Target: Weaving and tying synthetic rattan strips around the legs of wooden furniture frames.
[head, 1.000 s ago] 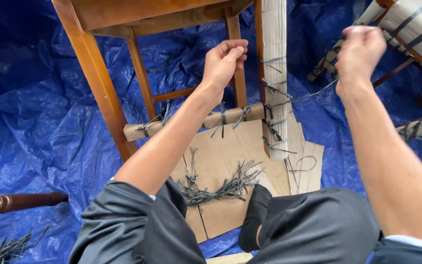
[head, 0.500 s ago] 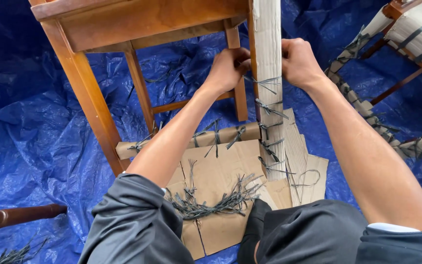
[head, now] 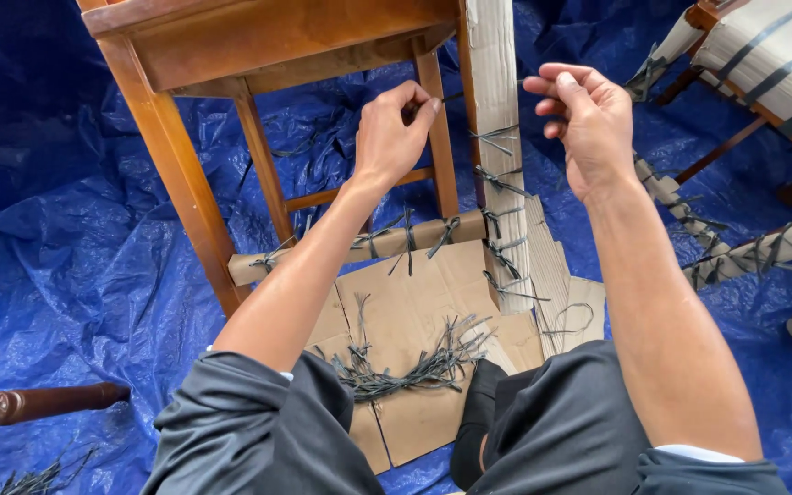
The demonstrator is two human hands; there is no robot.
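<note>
A brown wooden chair (head: 167,174) stands on a blue tarp. Its right front leg (head: 497,82) is wrapped in cardboard and bound with several dark ties. My left hand (head: 394,133) is pinched beside the bare inner leg, just left of the wrapped one, on a thin dark tie strand (head: 452,95) that runs toward the wrap. My right hand (head: 587,119) hovers just right of the wrapped leg, thumb and fingers pinched together as if on the other end; that strand is too thin to see there. The low rung (head: 341,252) is also cardboard-wrapped and tied.
Flat cardboard (head: 414,284) lies under the chair with a bundle of loose dark strands (head: 405,371) on it, by my knees. Another chair with a striped cushion (head: 772,55) and wrapped legs (head: 763,252) lies at right. A dark turned wooden piece (head: 29,403) lies at lower left.
My right hand swung in from far right to the wrapped leg, then drew slightly right and opened a gap. My left hand stayed by the leg. The view tilted lower.
</note>
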